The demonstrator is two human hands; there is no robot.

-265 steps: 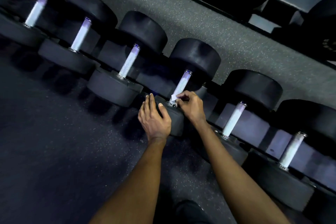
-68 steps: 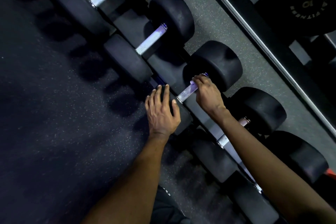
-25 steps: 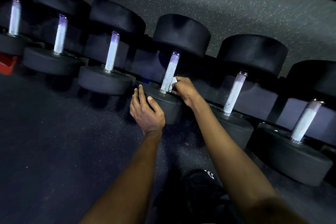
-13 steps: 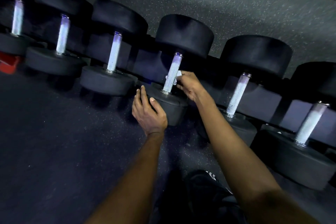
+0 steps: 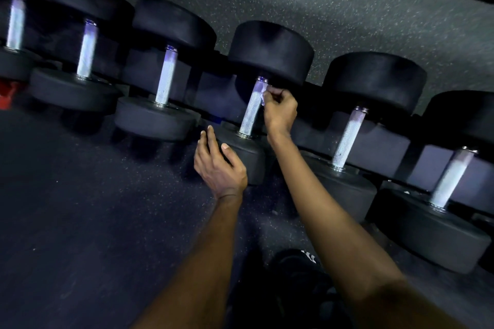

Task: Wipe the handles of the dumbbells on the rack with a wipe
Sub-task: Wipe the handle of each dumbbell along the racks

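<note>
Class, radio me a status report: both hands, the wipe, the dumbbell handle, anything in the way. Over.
Right hand pinches wipe against top of handle. Left hand rests on near weight head, fingers straight. Nothing seen in the way.

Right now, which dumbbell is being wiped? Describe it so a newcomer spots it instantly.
Start at the low rack of black dumbbells running across the frame. Count the silver handles from the left: it is the fourth dumbbell. It alone has hands on it: the right hand pinches a white wipe against its handle, and the left hand rests on its near head.
</note>
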